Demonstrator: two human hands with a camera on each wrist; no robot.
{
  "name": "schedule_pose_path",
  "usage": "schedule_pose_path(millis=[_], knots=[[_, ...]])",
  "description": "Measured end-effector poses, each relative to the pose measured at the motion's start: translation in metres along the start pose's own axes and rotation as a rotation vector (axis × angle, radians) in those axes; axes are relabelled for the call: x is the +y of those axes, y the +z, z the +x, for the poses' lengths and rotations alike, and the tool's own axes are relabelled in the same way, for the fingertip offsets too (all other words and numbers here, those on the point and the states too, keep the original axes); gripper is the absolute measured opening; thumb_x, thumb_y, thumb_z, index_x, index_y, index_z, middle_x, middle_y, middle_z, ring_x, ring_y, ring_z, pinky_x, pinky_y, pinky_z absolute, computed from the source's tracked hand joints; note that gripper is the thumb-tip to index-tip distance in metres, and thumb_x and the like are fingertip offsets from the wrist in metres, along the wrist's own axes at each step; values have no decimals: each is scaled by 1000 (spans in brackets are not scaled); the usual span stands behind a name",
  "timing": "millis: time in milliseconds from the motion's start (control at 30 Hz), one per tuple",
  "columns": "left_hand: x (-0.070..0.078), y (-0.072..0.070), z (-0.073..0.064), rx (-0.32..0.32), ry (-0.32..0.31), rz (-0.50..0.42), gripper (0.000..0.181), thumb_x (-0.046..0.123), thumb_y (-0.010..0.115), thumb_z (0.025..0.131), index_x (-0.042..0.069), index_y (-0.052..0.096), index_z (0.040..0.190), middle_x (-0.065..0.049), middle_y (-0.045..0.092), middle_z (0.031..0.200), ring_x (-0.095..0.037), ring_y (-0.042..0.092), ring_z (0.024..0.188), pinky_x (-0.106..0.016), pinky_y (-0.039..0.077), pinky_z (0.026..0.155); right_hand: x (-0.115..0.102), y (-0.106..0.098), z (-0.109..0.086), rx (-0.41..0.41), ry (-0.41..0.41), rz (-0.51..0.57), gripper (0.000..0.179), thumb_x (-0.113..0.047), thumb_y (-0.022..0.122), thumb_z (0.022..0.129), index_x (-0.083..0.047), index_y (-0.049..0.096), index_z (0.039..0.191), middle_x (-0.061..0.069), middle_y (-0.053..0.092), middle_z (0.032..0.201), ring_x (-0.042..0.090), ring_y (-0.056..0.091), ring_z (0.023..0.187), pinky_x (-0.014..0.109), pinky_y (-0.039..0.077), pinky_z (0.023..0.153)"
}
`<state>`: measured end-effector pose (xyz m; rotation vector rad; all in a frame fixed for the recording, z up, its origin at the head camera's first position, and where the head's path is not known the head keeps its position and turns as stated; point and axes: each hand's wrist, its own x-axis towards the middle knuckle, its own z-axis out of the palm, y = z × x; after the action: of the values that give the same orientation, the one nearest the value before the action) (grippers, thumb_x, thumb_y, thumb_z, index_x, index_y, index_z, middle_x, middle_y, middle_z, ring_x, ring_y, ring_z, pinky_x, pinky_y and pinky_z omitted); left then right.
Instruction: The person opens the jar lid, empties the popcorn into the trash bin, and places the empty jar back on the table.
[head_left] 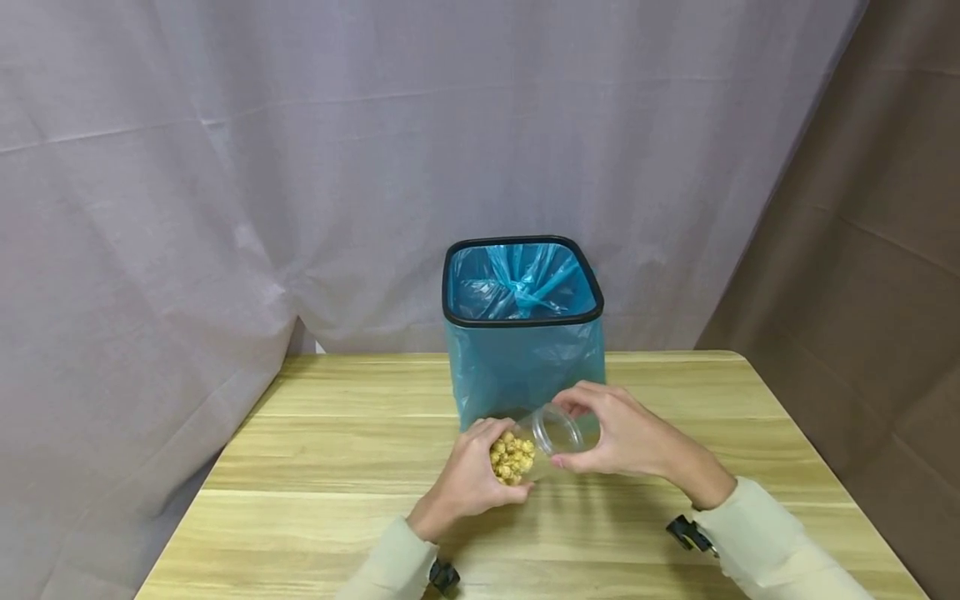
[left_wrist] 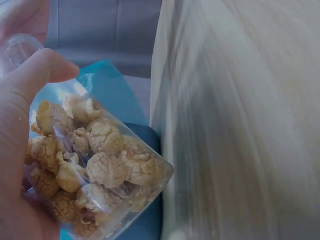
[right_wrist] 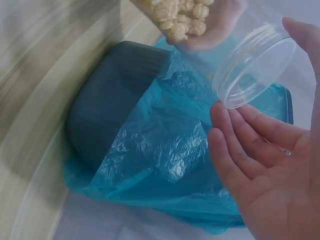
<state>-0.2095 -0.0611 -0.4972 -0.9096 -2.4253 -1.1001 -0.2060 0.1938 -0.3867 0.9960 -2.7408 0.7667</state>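
A clear plastic jar (left_wrist: 150, 170) of caramel-coated popcorn (head_left: 512, 457) lies tilted in my left hand (head_left: 471, 477), the fingers and thumb wrapped round its lower part. The popcorn has gathered at the left end. My right hand (head_left: 618, 433) pinches the jar's round clear end (right_wrist: 230, 75) between thumb and fingertips, thumb on one side and fingers across from it. I cannot tell whether that ring is a lid or the jar's own rim. Both hands are above the table, just in front of the bin.
A dark bin (right_wrist: 115, 95) lined with a blue plastic bag (head_left: 517, 367) stands at the back of the wooden table (head_left: 337, 467), its black rim (head_left: 525, 322) round the opening. Behind hangs a grey curtain (head_left: 360, 183), with a brown one (head_left: 862, 292) to the right.
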Motion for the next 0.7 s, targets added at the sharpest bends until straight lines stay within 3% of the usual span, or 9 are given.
schedule_pose_path(millis=[100, 333, 700], knots=[[0, -4, -2, -8, -8, 14, 76, 31, 97, 64, 5, 66, 128, -7, 74, 117, -14, 64, 106, -28, 59, 92, 0, 2, 1, -10, -17, 9, 63, -51, 90, 77, -15, 70, 124, -3, 73, 109, 9, 68, 97, 31, 60, 85], [3, -17, -6, -23, -23, 33, 74, 29, 99, 61, 6, 68, 125, -5, 75, 114, -13, 64, 101, -25, 59, 88, -3, 8, 4, -7, -58, 32, 60, -47, 92, 75, -15, 70, 121, -14, 68, 108, 6, 65, 97, 28, 60, 86], [7, -35, -13, -67, -17, 33, 73, 31, 98, 60, 4, 71, 121, 0, 75, 106, -9, 64, 93, -19, 58, 81, -10, 14, 6, -19, -136, 52, 50, -41, 93, 75, -22, 67, 114, -17, 63, 101, 4, 64, 95, 26, 60, 84]])
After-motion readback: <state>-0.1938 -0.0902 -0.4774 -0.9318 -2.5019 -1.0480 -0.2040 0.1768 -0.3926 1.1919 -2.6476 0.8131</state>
